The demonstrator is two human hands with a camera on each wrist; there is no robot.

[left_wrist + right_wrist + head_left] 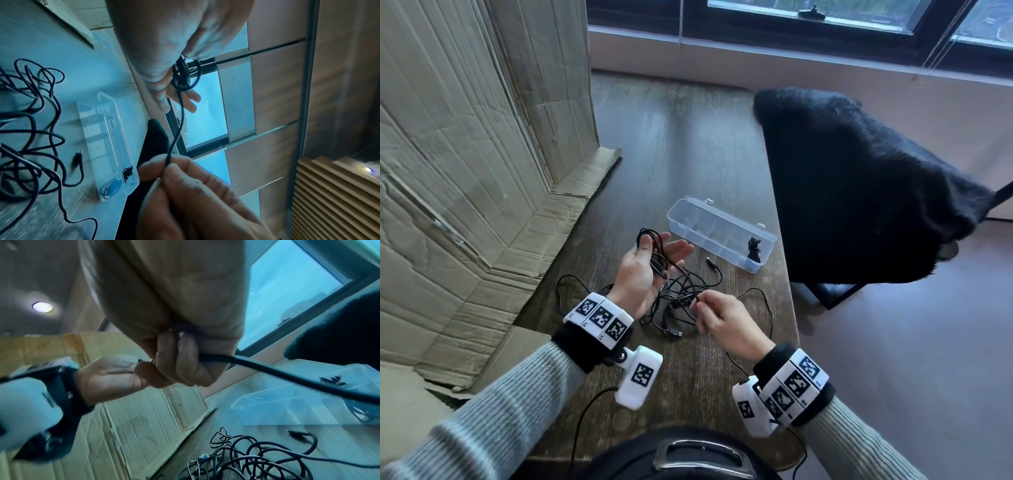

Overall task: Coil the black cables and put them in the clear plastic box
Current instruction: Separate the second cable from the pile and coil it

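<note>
Black cable (pixel 654 248) looped lengthwise across left hand (pixel 643 270), thumb pinning it, right hand (pixel 726 322) fingers pinching its strand.

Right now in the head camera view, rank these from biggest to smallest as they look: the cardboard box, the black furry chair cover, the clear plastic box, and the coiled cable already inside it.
1. cardboard box
2. black furry chair cover
3. clear plastic box
4. coiled cable

The cardboard is cut off by the frame, so its full extent is unknown.

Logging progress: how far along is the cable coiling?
Done: one coiled cable lies in the box's end compartment. In hand: left hand holds a few loops while right hand pinches the same cable, feeding it. Left: the tangled pile on the table.
</note>
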